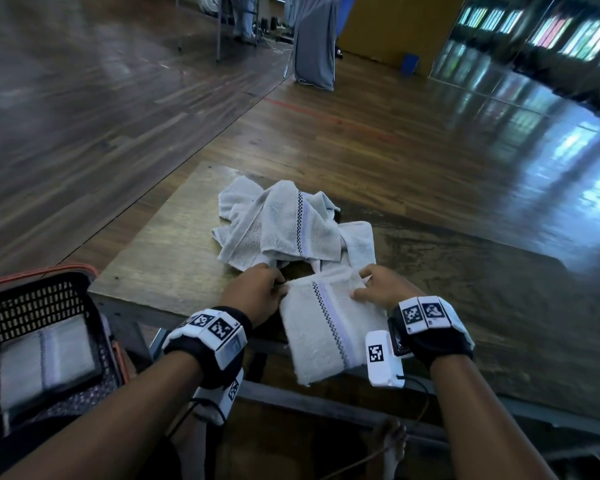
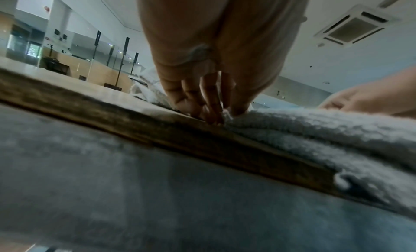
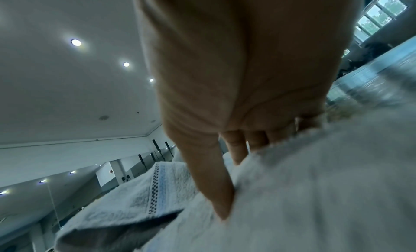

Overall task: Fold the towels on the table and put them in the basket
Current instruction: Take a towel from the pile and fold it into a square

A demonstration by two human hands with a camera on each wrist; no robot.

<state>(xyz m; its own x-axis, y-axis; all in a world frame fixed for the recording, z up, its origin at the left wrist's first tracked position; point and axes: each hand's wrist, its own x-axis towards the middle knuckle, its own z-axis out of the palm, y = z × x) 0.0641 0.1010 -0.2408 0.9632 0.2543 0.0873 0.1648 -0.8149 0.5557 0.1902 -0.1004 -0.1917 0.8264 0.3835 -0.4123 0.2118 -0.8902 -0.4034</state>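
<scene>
A folded white towel (image 1: 329, 323) with a checked stripe lies at the table's near edge, its lower part hanging over. My left hand (image 1: 278, 289) pinches its far left corner; in the left wrist view the fingertips (image 2: 213, 113) meet the thumb at the towel's (image 2: 315, 131) edge. My right hand (image 1: 361, 289) holds the far right corner, with the thumb (image 3: 220, 202) on top of the towel (image 3: 326, 184) and the fingers (image 3: 256, 142) curled over its far edge. A pile of unfolded towels (image 1: 281, 226) lies just beyond. The black basket (image 1: 32, 306) stands at the left and holds a folded towel (image 1: 45, 362).
The wooden table (image 1: 160, 258) has bare surface left of the pile and to the right of my hands. Its left corner sits next to the basket's orange rim (image 1: 49, 271). A person's bare foot (image 1: 392, 441) shows under the table. Wooden floor stretches beyond.
</scene>
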